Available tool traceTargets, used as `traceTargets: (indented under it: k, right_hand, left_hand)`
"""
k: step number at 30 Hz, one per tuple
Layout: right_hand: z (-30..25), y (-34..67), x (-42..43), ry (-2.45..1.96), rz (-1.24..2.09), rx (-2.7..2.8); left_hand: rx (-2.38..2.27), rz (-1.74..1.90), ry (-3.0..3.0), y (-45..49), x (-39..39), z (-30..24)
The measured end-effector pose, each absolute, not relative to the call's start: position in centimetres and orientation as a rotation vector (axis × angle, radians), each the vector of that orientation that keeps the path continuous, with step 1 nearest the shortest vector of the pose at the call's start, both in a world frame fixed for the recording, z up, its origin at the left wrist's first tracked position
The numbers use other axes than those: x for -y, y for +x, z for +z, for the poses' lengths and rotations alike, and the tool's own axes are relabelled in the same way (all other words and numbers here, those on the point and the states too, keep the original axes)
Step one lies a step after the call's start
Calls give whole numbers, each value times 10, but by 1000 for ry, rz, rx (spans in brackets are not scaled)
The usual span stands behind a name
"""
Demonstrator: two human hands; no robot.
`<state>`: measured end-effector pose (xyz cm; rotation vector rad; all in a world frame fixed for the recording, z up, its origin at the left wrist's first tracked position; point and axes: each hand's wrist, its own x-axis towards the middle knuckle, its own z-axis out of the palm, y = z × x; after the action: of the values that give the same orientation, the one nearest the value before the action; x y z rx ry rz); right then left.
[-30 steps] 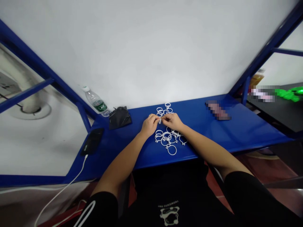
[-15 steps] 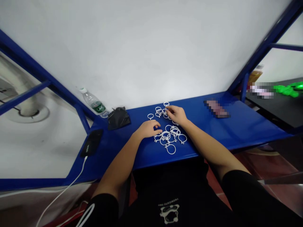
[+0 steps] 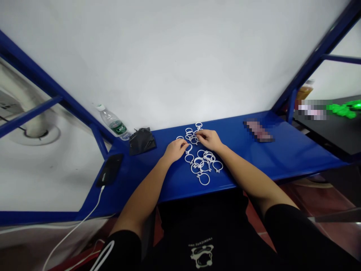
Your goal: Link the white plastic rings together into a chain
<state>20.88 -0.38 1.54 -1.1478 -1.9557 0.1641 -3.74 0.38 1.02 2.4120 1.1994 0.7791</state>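
White plastic curtain rings with small clips lie on the blue table (image 3: 175, 184). Nearest to me is a loose pile of several rings (image 3: 208, 157); a smaller cluster of rings (image 3: 189, 130) lies farther back by the wall. My left hand (image 3: 175, 150) is closed, thumb and fingertips pinching a ring (image 3: 191, 148) left of the pile. One more ring is partly hidden behind that hand. My right hand (image 3: 211, 140) is closed too, its fingertips pinched at a ring (image 3: 194, 143) in the back cluster.
To the left stand a water bottle (image 3: 117, 127) and a black plastic bag (image 3: 142, 141). A black phone (image 3: 109, 169) with a white cable (image 3: 97, 201) lies at the left edge. A blurred flat object (image 3: 258, 130) rests on the right. Blue frame bars rise at both sides.
My left hand has moved slightly away from me, and its spread fingers have closed on a ring. My right hand has shifted a little toward me and remains at the back cluster.
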Motion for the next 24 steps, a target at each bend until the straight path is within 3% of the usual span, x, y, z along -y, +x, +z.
traceTargets:
  k: [8,24]
  right_hand:
    - [17,194,14,-953,163,2225]
    - [8,194,8,-1018,97,2188]
  left_hand:
    - [-1463,989,2147,-37,-6,9]
    - [-1229,1134,2415,-31,3,7]
